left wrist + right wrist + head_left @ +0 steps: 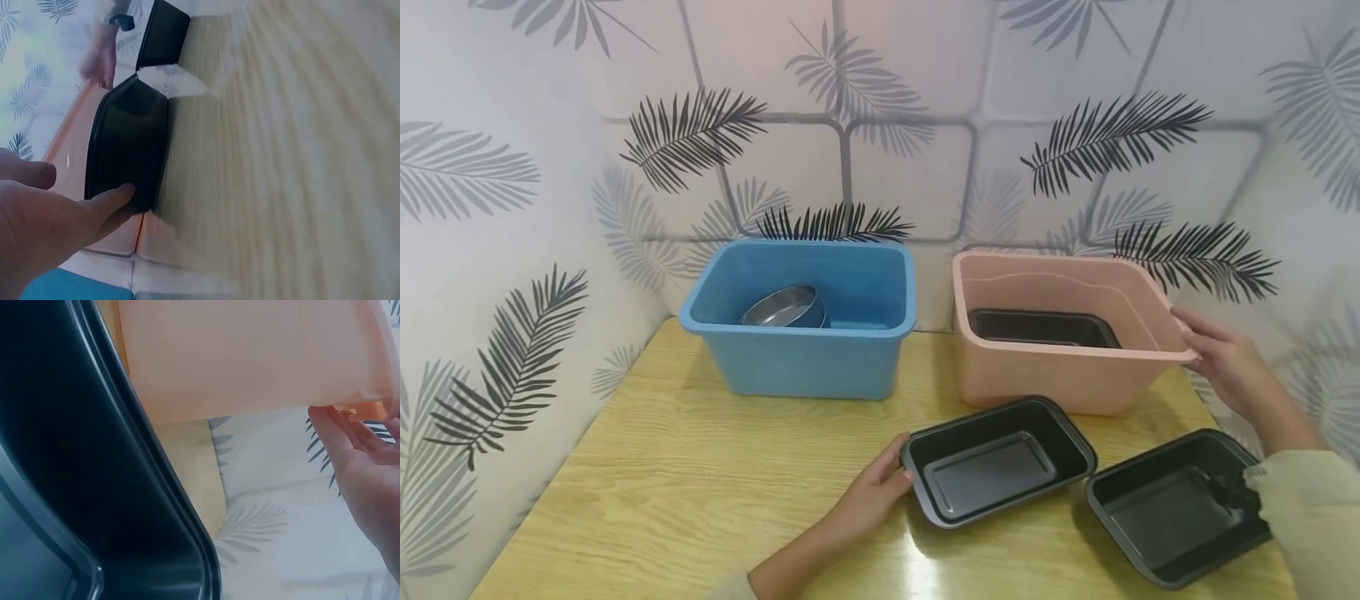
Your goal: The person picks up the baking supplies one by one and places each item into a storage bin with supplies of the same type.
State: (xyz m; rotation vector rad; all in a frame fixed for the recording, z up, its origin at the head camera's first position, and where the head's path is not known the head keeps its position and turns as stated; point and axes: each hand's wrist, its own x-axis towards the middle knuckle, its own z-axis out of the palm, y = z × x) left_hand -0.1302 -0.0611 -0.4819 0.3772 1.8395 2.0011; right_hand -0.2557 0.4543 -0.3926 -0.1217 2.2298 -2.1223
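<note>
- Fingers of the left hand (872,493) grip the left end of a dark loaf pan (992,475), in front of the pink plastic bin (1000,375); I cannot tell whether the pan sits flat on the bench (715,492).
- Opposite, the right hand (1228,358) pinches the bin's right rim.
- Watching remotely, I judge the pan light, rigid and hard to break, its smooth coating a little slippery; the rim at either short end offers the surest hold.
- Bin walls, I expect, flex slightly; the end lip suits curled fingers.

A leaf-patterned wall (917,67) stands behind the wood-grain table (700,467).
</note>
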